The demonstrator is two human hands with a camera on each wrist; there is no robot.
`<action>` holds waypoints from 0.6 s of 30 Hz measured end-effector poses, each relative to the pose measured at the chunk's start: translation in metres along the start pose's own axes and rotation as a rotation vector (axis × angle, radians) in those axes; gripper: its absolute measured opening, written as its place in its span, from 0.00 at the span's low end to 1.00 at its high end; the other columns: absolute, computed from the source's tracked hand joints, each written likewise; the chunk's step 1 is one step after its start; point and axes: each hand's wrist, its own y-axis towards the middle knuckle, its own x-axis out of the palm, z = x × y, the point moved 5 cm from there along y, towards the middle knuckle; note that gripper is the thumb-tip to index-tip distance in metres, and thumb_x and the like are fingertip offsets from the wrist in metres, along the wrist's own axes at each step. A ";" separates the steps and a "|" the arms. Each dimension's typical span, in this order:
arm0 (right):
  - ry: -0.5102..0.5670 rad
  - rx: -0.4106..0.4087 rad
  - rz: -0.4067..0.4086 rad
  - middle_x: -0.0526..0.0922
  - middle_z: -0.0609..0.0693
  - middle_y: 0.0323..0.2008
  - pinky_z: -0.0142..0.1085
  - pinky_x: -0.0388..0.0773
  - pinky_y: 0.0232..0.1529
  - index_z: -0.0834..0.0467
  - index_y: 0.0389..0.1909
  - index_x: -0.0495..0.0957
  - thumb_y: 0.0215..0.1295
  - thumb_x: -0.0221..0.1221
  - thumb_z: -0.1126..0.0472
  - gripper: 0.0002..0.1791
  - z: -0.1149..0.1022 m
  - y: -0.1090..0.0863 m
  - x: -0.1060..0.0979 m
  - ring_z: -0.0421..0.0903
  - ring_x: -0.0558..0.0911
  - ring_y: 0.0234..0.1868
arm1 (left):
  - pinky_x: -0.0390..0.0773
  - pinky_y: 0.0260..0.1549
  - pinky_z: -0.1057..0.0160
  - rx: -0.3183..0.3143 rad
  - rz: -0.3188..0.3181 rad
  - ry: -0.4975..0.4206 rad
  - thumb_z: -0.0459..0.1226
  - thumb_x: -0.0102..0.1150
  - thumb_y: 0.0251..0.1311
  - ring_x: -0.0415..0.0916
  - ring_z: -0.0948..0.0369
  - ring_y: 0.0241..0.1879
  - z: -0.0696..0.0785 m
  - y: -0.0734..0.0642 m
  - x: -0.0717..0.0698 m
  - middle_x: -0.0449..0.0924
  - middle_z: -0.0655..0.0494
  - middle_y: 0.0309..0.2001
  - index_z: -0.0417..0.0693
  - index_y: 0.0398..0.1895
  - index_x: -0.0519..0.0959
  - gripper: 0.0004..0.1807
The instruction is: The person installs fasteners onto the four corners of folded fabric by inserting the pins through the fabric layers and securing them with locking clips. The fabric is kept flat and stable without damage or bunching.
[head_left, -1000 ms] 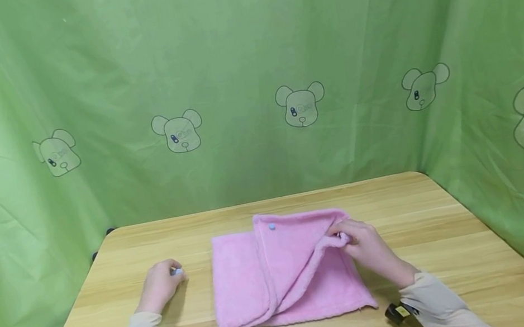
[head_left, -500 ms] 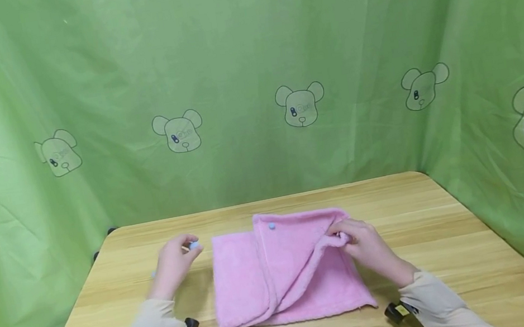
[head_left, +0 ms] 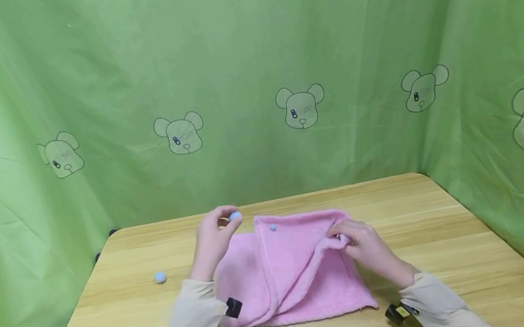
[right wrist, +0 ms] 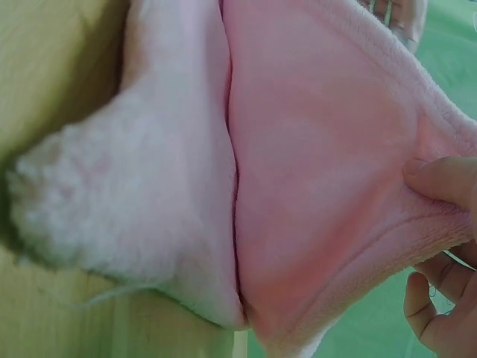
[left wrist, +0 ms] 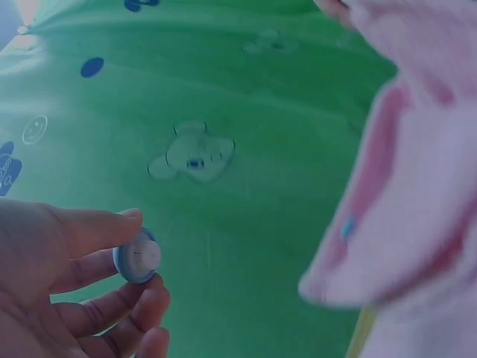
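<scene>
My left hand pinches a light-blue round clip between thumb and fingers, above the back left corner of the pink fleece cloth. Seen in the left wrist view, that clip is a blue disc with a white knob on one face. My right hand grips the cloth's upper right part and lifts a fold of it; in the right wrist view its thumb lies on the pink cloth. Near the cloth's raised upper left corner sits a small blue piece.
Another light-blue clip lies on the wooden table, left of the cloth. A green curtain printed with bear heads surrounds the table's back and sides.
My left hand has risen from the table at the left with the clip and moved right and back, over the cloth's edge. The other clip has come into view. My right hand stays put.
</scene>
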 end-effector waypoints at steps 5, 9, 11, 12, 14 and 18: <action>-0.007 -0.005 -0.001 0.86 0.47 0.35 0.37 0.84 0.40 0.54 0.35 0.84 0.43 0.70 0.74 0.18 -0.001 0.000 0.001 0.46 0.84 0.37 | 0.80 0.39 0.63 -0.007 -0.015 -0.122 0.39 0.64 0.60 0.81 0.54 0.41 0.013 0.003 0.022 0.84 0.48 0.44 0.43 0.49 0.82 0.15; -0.004 -0.010 -0.004 0.86 0.47 0.34 0.36 0.83 0.41 0.54 0.35 0.84 0.43 0.71 0.73 0.17 -0.001 0.000 0.001 0.45 0.83 0.37 | 0.80 0.41 0.64 -0.030 -0.054 -0.207 0.41 0.64 0.60 0.80 0.58 0.41 0.020 0.004 0.043 0.84 0.50 0.45 0.45 0.50 0.82 0.16; 0.001 -0.014 -0.004 0.86 0.47 0.34 0.37 0.84 0.40 0.55 0.35 0.84 0.43 0.71 0.74 0.17 0.000 0.000 0.002 0.45 0.83 0.37 | 0.79 0.41 0.65 -0.040 -0.084 -0.266 0.42 0.64 0.60 0.79 0.60 0.40 0.021 0.005 0.056 0.83 0.49 0.45 0.46 0.50 0.81 0.16; 0.004 -0.015 -0.005 0.86 0.47 0.35 0.37 0.84 0.40 0.55 0.35 0.84 0.43 0.70 0.74 0.17 0.000 0.000 0.002 0.45 0.84 0.37 | 0.79 0.41 0.65 -0.047 -0.098 -0.297 0.42 0.64 0.60 0.79 0.61 0.40 0.021 0.005 0.063 0.83 0.49 0.46 0.46 0.50 0.81 0.16; 0.006 -0.017 -0.007 0.86 0.47 0.35 0.38 0.84 0.40 0.55 0.35 0.84 0.43 0.70 0.74 0.17 0.000 0.000 0.002 0.45 0.84 0.37 | 0.78 0.41 0.67 -0.065 -0.123 -0.354 0.42 0.64 0.60 0.78 0.63 0.39 0.020 0.006 0.076 0.83 0.49 0.46 0.46 0.50 0.81 0.17; 0.002 -0.035 -0.007 0.86 0.46 0.34 0.38 0.83 0.41 0.55 0.35 0.84 0.44 0.70 0.73 0.16 -0.001 0.000 0.001 0.44 0.83 0.37 | 0.80 0.48 0.62 -0.110 -0.173 -0.441 0.40 0.63 0.61 0.80 0.58 0.46 0.023 0.004 0.100 0.83 0.45 0.49 0.43 0.52 0.80 0.17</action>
